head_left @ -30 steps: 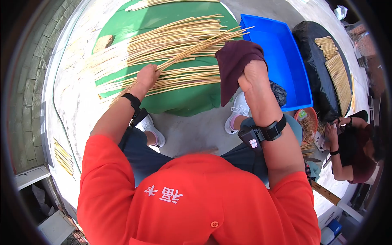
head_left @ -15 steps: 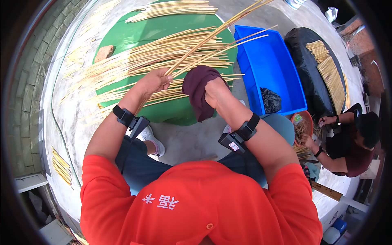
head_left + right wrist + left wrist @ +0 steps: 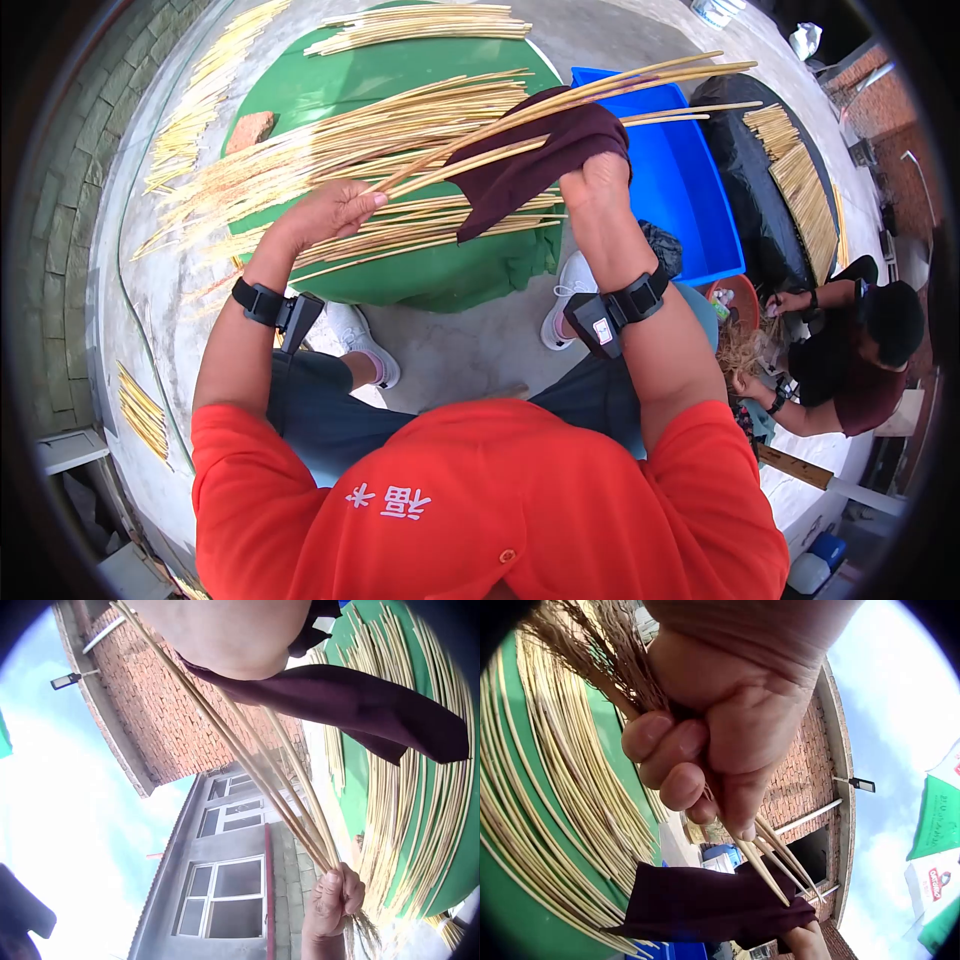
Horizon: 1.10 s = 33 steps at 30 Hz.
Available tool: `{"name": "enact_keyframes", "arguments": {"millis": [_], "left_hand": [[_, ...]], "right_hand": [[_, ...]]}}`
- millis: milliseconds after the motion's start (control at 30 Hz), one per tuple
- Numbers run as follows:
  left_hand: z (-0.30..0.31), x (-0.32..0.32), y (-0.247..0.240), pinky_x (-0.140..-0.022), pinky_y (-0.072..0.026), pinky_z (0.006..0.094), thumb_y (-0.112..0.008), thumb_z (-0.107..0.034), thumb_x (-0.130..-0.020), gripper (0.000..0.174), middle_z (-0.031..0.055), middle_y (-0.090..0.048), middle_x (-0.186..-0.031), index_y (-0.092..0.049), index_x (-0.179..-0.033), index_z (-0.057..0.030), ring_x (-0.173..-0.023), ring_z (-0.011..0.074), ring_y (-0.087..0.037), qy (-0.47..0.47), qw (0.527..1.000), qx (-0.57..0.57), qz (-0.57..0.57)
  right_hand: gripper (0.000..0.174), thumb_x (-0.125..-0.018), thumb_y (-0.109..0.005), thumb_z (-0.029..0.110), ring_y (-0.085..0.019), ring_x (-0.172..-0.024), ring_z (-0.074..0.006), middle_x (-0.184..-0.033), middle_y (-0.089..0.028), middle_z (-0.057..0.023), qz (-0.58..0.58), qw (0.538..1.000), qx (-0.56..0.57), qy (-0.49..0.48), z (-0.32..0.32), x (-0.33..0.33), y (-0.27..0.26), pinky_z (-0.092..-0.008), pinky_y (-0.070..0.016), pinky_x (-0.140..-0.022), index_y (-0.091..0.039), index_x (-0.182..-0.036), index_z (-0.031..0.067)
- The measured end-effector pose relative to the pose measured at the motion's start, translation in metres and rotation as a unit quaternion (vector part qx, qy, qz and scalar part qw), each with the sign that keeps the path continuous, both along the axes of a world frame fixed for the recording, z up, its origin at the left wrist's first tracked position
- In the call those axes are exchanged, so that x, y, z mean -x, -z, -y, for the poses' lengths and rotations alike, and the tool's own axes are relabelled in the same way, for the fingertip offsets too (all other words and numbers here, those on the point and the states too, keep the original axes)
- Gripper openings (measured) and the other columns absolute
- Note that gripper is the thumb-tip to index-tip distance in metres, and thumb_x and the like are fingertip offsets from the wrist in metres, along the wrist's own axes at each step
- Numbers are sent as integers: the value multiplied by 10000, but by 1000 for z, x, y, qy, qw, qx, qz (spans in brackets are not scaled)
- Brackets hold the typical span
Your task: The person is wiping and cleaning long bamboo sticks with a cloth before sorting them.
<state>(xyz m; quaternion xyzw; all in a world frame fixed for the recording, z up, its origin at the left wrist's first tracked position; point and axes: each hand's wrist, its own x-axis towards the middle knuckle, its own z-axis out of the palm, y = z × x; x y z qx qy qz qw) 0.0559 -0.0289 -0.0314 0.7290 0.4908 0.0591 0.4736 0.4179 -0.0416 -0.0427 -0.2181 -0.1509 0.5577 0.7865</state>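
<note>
My left hand (image 3: 335,210) grips the root ends of a small bunch of pale straw stalks (image 3: 640,85) that slant up to the right over the blue tub. The left wrist view shows its fingers (image 3: 671,750) curled round those stalks (image 3: 769,862). My right hand (image 3: 592,180) holds a dark maroon cloth (image 3: 530,160) wrapped round the middle of the same stalks. In the right wrist view the cloth (image 3: 352,697) hangs below the hand and the stalks (image 3: 255,765) run down to the left hand (image 3: 334,907).
Many more stalks (image 3: 390,125) lie spread on a round green-covered table (image 3: 440,275). A brown stone (image 3: 251,130) sits on its left side. A blue tub (image 3: 690,190) stands to the right. Beyond it a seated person (image 3: 850,360) works by a black-covered table (image 3: 790,160).
My left hand lifted the bunch off the table and lowered its far end toward the right. The right hand slid the cloth outward along the stalks.
</note>
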Motion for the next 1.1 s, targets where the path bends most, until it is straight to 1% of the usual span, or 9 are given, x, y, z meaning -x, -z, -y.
{"name": "enact_keyframes", "arguments": {"millis": [133, 300, 400, 500, 567, 667, 867, 967, 1100], "left_hand": [[-8, 56, -4, -408, -245, 217, -542, -395, -843, 424, -44, -349, -470, -433, -574, -86, -425, 54, -296, -35, 999, -7, 8], [-2, 129, -2, -418, -245, 209, -586, -280, -832, 314, -41, -384, -483, -516, -636, -46, -424, 53, -307, -121, 992, 32, 25], [-6, 131, 3, -405, -240, 207, -591, -271, -828, 304, -32, -405, -479, -528, -644, -37, -409, 51, -310, -81, 991, 92, 53], [-2, 127, 1, -395, -249, 209, -586, -290, -828, 300, -26, -417, -481, -548, -675, -34, -407, 52, -332, -74, 993, 85, 29], [-1, 123, -1, -395, -254, 210, -584, -301, -829, 302, -26, -418, -480, -555, -687, -36, -406, 53, -337, -70, 993, 93, 24], [0, 117, -4, -396, -256, 207, -579, -314, -830, 297, -24, -419, -484, -560, -704, -46, -414, 53, -345, -49, 994, 97, 22], [-1, 96, 0, -405, -258, 187, -576, -361, -825, 327, -50, -415, -509, -546, -703, -59, -435, 38, -339, -26, 996, 85, 26], [-4, 90, 4, -438, -251, 187, -564, -361, -835, 337, -63, -377, -533, -526, -688, -60, -478, 41, -326, -81, 996, 30, 28], [-15, 62, 16, -462, -274, 214, -529, -347, -856, 330, -42, -372, -535, -514, -702, -55, -506, 53, -338, -153, 982, -114, 8]], "right_hand": [[141, -849, -473, 83, -577, -870, -252, -964, -583, -140, 24, 991, 42, 129, -1, -44, -11, -380, -487, -810, -538, -923, -18], [196, -836, -483, 86, -559, -870, -237, -941, -576, -116, 33, 985, 71, 152, 6, -84, -8, -375, -478, -773, -525, -991, -27], [167, -826, -497, 90, -564, -787, -223, -908, -578, -93, 331, 924, 63, 183, 11, -81, -4, -342, -473, -668, -554, -943, -15], [136, -776, -537, 60, -559, -714, -220, -855, -583, -78, 94, 972, 88, 199, 6, -74, -9, -322, -457, -618, -578, -886, -8], [103, -744, -570, 40, -561, -699, -222, -809, -587, -82, 182, 959, 142, 164, -2, -83, 2, -325, -464, -631, -579, -837, -4], [71, -734, -608, 42, -573, -710, -229, -797, -594, -94, 101, 985, 95, 102, -11, -73, 22, -347, -478, -651, -574, -786, 8], [99, -740, -524, -18, -570, -695, -232, -769, -579, -88, 143, 969, 178, 91, -2, -22, 22, -356, -492, -661, -549, -822, 32], [62, -749, -488, 15, -520, -625, -208, -702, -534, -69, 155, 971, 95, 157, -8, -50, 35, -340, -470, -595, -528, -715, 48], [54, -781, -477, 28, -509, -663, -226, -773, -532, -111, 181, 981, -11, 62, -1, -39, 24, -348, -471, -600, -524, -754, 33]]}}
